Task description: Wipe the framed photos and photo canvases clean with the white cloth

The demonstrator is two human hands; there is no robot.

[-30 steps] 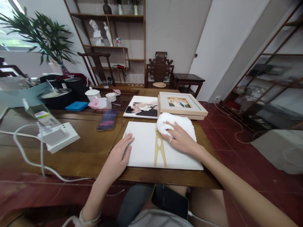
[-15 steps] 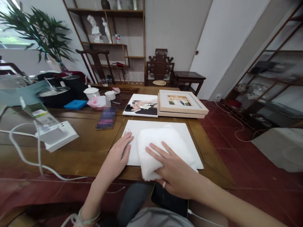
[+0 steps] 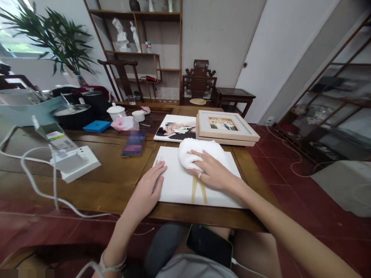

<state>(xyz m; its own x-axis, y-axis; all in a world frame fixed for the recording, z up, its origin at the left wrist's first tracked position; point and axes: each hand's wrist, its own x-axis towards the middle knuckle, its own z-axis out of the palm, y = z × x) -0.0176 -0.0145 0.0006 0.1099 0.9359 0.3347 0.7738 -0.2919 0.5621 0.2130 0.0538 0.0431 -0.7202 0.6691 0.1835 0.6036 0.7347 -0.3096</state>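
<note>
A flat white board (image 3: 179, 183) with a tan clothespin-shaped mark lies on the wooden table (image 3: 110, 181) in front of me. My left hand (image 3: 147, 187) rests flat and open on the board's left edge. My right hand (image 3: 213, 172), fingers spread, presses a folded white towel (image 3: 199, 152) onto the board's far part. A ring shows on one finger.
Beyond the board lie a photo print (image 3: 175, 129) and stacked picture frames (image 3: 227, 129). A phone (image 3: 133, 143), white box (image 3: 77, 164), cables (image 3: 34, 181), pots and cups stand to the left. A dark phone (image 3: 210, 245) rests on my lap. Shelves and chairs stand behind.
My right hand has slid the towel from the board's near edge back to its far part, uncovering the tan mark. The left hand has stayed on the left edge.
</note>
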